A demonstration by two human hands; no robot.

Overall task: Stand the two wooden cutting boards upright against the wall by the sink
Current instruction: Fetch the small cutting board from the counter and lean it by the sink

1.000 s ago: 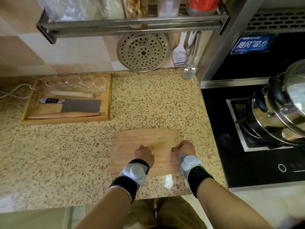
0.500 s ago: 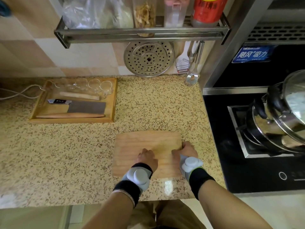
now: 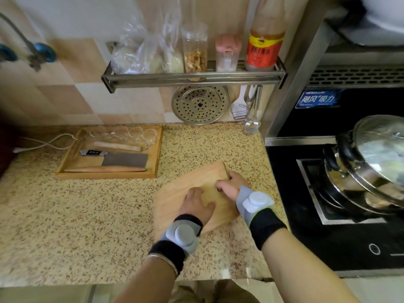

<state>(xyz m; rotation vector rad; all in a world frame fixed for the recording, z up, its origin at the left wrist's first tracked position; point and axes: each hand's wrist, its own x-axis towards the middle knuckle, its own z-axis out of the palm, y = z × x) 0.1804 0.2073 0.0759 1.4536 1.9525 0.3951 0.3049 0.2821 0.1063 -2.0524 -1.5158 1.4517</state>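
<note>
One light wooden cutting board [image 3: 181,193] lies askew on the speckled stone counter [image 3: 87,215], its far corner pointing at the wall. My left hand [image 3: 195,205] rests flat on the middle of the board with the fingers stretched out. My right hand [image 3: 232,185] is curled over the board's right edge near the far corner. Whether that edge is raised off the counter I cannot tell. A second loose board is not in sight.
A wooden tray [image 3: 107,175] at the back left holds a cleaver, rolling pins and small glasses. A tap [image 3: 28,51] is on the wall at far left. A metal shelf [image 3: 192,78], a steamer plate [image 3: 200,104], and a lidded pot [image 3: 371,167] on the black hob are to the right.
The board has turned anticlockwise from square to diagonal. My right hand moved up along its right edge and my left hand spread flat. The view tilted up, showing more wall.
</note>
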